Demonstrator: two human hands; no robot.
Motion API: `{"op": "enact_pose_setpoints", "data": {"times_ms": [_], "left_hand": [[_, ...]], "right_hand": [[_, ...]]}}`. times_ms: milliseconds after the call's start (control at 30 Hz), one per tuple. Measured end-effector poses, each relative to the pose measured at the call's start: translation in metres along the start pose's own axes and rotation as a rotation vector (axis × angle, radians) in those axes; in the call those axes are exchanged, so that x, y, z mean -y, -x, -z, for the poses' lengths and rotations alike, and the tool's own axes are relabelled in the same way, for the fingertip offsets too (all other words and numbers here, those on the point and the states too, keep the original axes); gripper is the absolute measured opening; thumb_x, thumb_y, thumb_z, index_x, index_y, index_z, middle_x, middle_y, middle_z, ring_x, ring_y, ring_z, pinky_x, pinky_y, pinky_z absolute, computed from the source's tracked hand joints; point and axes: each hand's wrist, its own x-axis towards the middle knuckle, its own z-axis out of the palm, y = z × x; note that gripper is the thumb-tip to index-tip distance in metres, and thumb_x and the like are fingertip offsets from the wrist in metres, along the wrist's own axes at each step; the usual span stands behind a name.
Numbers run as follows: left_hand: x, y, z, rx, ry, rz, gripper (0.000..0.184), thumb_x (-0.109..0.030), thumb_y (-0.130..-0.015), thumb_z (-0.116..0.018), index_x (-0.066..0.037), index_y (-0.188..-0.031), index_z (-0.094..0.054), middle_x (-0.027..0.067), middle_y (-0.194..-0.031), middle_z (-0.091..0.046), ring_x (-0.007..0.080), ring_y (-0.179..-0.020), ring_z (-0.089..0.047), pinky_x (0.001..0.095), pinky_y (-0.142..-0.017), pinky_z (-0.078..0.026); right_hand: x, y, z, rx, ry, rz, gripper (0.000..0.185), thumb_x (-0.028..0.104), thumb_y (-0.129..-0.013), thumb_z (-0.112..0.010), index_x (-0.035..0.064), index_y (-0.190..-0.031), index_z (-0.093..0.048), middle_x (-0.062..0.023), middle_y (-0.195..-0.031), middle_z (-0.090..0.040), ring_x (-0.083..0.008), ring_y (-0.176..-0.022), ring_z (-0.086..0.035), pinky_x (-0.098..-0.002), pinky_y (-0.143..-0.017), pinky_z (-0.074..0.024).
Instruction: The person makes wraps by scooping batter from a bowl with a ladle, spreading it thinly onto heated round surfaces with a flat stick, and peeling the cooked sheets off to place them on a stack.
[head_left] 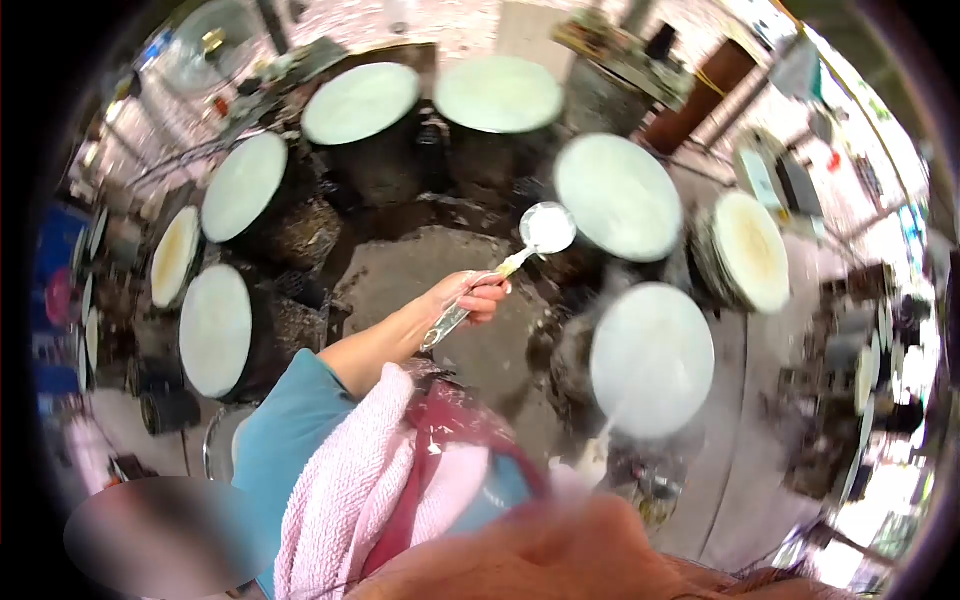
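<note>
My left hand (470, 298) is closed around the handle of a ladle (548, 228). The ladle's round bowl holds something white and is over the floor, just left of a round pale surface (618, 197) on a dark drum. Low in the view, my right hand (566, 474) is blurred and partly hidden by my face. It is closed at a pale object (594, 458), whose thin tip reaches the lower edge of a steaming white round surface (652, 360). What that object is, I cannot make out.
Several more drums with round pale tops curve around me, including ones at the left (216, 330), top (498, 94) and right (752, 252). A pink towel (345, 470) hangs over my front. A brown post (700, 97) leans at the upper right.
</note>
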Motion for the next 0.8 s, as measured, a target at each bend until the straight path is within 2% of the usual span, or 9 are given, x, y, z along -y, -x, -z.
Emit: {"op": "enact_pose_setpoints", "data": {"times_ms": [67, 133, 267, 333, 433, 567, 600, 667, 800], "left_hand": [[-0.033, 0.048, 0.044, -0.031, 0.016, -0.098, 0.024, -0.023, -0.1, -0.041, -0.003, -0.096, -0.053, -0.0096, -0.057, -0.036, 0.0012, -0.038, -0.032, 0.0213, -0.046, -0.025], [-0.062, 0.096, 0.076, -0.138, -0.028, -0.22, 0.022, -0.023, -0.099, -0.044, -0.003, -0.095, -0.053, -0.0088, -0.058, -0.038, 0.0024, -0.039, -0.032, 0.0226, -0.046, -0.026], [-0.112, 0.19, 0.108, -0.469, -0.104, -0.446, 0.022, -0.022, -0.098, -0.047, -0.002, -0.092, -0.055, -0.0056, -0.059, -0.04, 0.0047, -0.04, -0.034, 0.0217, -0.042, -0.026], [-0.13, 0.225, 0.136, -0.553, -0.134, -0.56, 0.023, -0.022, -0.098, -0.046, -0.001, -0.092, -0.055, -0.0042, -0.059, -0.039, 0.0058, -0.04, -0.034, 0.0226, -0.041, -0.026], [-0.151, 0.265, 0.165, -0.618, -0.101, -0.67, 0.023, -0.021, -0.098, -0.047, 0.0, -0.094, -0.055, -0.0035, -0.058, -0.038, 0.0065, -0.039, -0.033, 0.0237, -0.04, -0.025], [-0.177, 0.287, 0.195, -0.646, -0.075, -0.736, 0.025, -0.023, -0.098, -0.046, 0.0, -0.096, -0.055, -0.0036, -0.058, -0.038, 0.0067, -0.037, -0.032, 0.0248, -0.039, -0.025], [-0.184, 0.288, 0.202, -0.648, -0.069, -0.745, 0.025, -0.023, -0.099, -0.046, 0.0, -0.096, -0.055, -0.0036, -0.058, -0.038, 0.0068, -0.037, -0.032, 0.0248, -0.039, -0.025], [-0.196, 0.283, 0.212, -0.598, -0.013, -0.752, 0.027, -0.026, -0.1, -0.045, -0.001, -0.098, -0.054, -0.0042, -0.058, -0.037, 0.0061, -0.036, -0.032, 0.0241, -0.039, -0.028], [-0.239, 0.254, 0.2, -0.538, 0.085, -0.767, 0.027, -0.026, -0.101, -0.041, -0.001, -0.099, -0.052, -0.0059, -0.058, -0.036, 0.0035, -0.035, -0.03, 0.0216, -0.039, -0.027]], "right_hand": [[-0.024, 0.004, -0.057, 0.209, 0.016, 0.225, 0.035, 0.015, -0.093, -0.06, 0.0002, -0.124, -0.057, -0.0093, -0.121, -0.059, -0.0127, -0.101, -0.057, -0.0215, -0.08, -0.0463], [0.009, 0.016, -0.135, 0.348, -0.043, -0.058, 0.037, 0.01, -0.09, -0.063, -0.0005, -0.125, -0.056, -0.0135, -0.134, -0.053, -0.015, -0.112, -0.054, -0.025, -0.092, -0.0436], [0.133, 0.042, -0.281, 0.457, 0.13, 0.113, 0.044, 0.018, -0.09, -0.063, 0.0024, -0.13, -0.053, -0.0123, -0.13, -0.057, -0.0206, -0.107, -0.059, -0.0295, -0.089, -0.0464], [0.137, -0.003, -0.324, 0.46, 0.542, 0.453, 0.043, 0.027, -0.092, -0.058, 0.0045, -0.128, -0.055, -0.0178, -0.12, -0.062, -0.0269, -0.103, -0.063, -0.0324, -0.086, -0.048], [0.177, -0.026, -0.373, 0.276, 0.576, 0.543, 0.039, 0.03, -0.094, -0.054, 0.0047, -0.123, -0.058, -0.0205, -0.11, -0.064, -0.0315, -0.102, -0.063, -0.0348, -0.086, -0.0478], [0.215, -0.068, -0.407, 0.203, 0.553, 0.395, 0.036, 0.016, -0.094, -0.057, -0.0024, -0.124, -0.053, -0.0094, -0.122, -0.061, -0.0147, -0.108, -0.059, -0.0257, -0.092, -0.0437], [0.221, -0.077, -0.414, 0.136, 0.651, 0.517, 0.037, 0.024, -0.093, -0.057, 0.0025, -0.124, -0.055, -0.014, -0.115, -0.064, -0.0244, -0.102, -0.063, -0.0316, -0.088, -0.047], [0.234, -0.099, -0.422, 0.086, 0.891, 0.476, 0.043, 0.036, -0.092, -0.055, 0.0099, -0.126, -0.054, -0.0194, -0.107, -0.065, -0.0361, -0.094, -0.063, -0.0405, -0.082, -0.0488], [0.232, -0.167, -0.442, 0.041, 1.005, 0.498, 0.05, 0.046, -0.091, -0.049, 0.0193, -0.134, -0.049, -0.0225, -0.101, -0.065, -0.0425, -0.09, -0.061, -0.0479, -0.079, -0.0478]]}}
